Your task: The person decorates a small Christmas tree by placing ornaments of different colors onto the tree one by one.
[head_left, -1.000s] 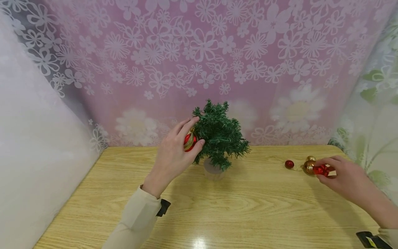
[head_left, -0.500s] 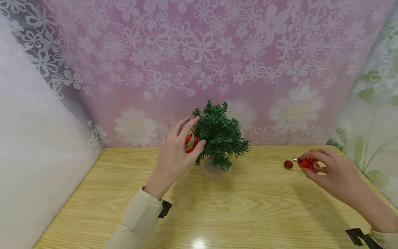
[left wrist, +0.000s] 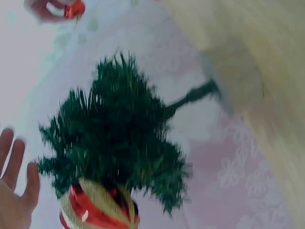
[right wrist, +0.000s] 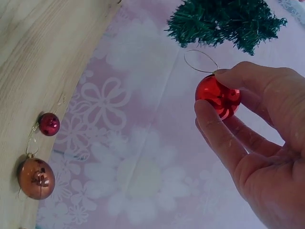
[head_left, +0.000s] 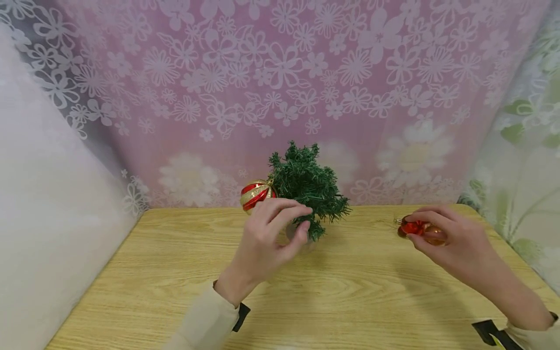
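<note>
A small green artificial Christmas tree [head_left: 304, 177] stands on the table in a pale round base [left wrist: 238, 78]. A large red-and-gold striped bauble [head_left: 253, 192] hangs at its left side. My left hand [head_left: 271, 238] is in front of the tree's lower branches, thumb and fingers apart with nothing between them. To the right, my right hand [head_left: 459, 243] pinches a shiny red bauble [right wrist: 218, 95] between thumb and fingers, and its thin gold loop [right wrist: 200, 61] sticks out free. In the right wrist view the tree appears beyond that loop.
On the table [head_left: 350, 291], by my right hand, lie a copper-gold bauble [right wrist: 36, 178] and a small dark red bauble [right wrist: 49, 124] with string loops. A pink flowered curtain [head_left: 280, 87] hangs behind the table's back edge.
My left hand has let go of the striped bauble and moved down and to the right. My right hand has carried the red bauble left, toward the tree.
</note>
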`<state>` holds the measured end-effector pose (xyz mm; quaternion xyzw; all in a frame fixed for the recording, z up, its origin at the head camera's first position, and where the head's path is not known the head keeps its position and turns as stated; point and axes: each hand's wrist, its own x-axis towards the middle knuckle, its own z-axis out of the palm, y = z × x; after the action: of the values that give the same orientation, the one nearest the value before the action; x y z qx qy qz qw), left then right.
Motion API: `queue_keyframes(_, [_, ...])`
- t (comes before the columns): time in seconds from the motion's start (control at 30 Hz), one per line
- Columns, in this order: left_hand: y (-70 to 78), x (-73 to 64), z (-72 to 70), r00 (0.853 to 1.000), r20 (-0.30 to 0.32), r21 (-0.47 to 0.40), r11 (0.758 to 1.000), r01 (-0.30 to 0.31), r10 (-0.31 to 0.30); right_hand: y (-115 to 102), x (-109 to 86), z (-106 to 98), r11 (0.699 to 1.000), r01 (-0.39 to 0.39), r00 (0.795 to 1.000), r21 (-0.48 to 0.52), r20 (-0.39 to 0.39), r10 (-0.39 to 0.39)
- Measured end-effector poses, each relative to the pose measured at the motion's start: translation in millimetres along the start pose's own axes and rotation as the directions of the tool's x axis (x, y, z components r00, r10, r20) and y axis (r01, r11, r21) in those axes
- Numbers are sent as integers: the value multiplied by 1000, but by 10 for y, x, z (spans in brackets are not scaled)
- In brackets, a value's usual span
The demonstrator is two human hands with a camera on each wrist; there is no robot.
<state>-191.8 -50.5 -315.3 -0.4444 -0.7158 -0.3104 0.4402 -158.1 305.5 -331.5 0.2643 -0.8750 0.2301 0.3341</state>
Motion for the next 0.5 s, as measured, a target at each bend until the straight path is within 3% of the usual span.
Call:
queue_keyframes(0.23, [131, -181, 164, 982, 186, -41, 998, 49, -40, -207, 28, 25, 998, 3, 1000, 60, 8, -4])
queue_keyframes(0.5, [172, -266, 260, 961, 257, -48, 992, 120, -103, -352, 70, 43, 994, 18, 1000, 111, 12, -20])
